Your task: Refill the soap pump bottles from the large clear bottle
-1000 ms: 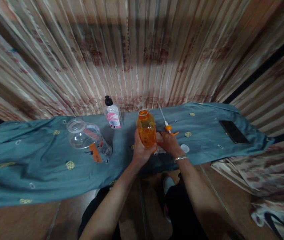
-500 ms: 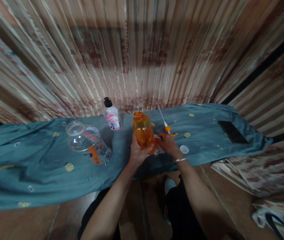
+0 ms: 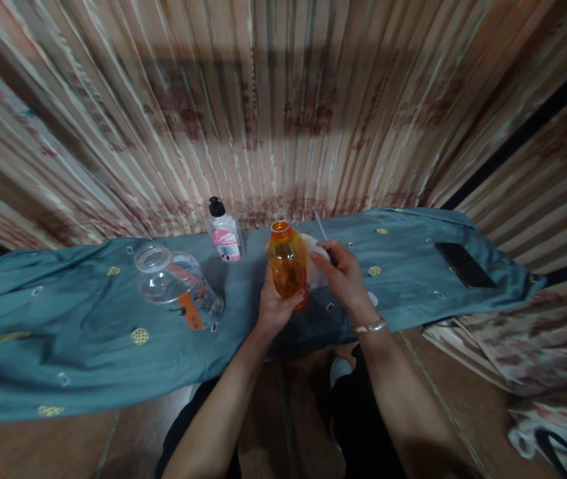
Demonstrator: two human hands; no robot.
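right hand [image 3: 346,279] has come up off the bench [image 3: 88,346] since 0.5 s ago, now pinching a white cloth-like wad [image 3: 313,263] beside the neck of the orange bottle [image 3: 287,266]. left hand [image 3: 276,306] is wrapped round the bottle's lower half, upright, cap off, center of bench. looks like wiping starts. pump bottle [image 3: 223,233] at far edge has a pink label, text too small to read.

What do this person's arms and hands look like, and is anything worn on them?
Both forearms are bare, with no sleeves or gloves in view. The left hand shows no rings or markings. Just below the right hand, a thin silver metal bangle circles the wrist.
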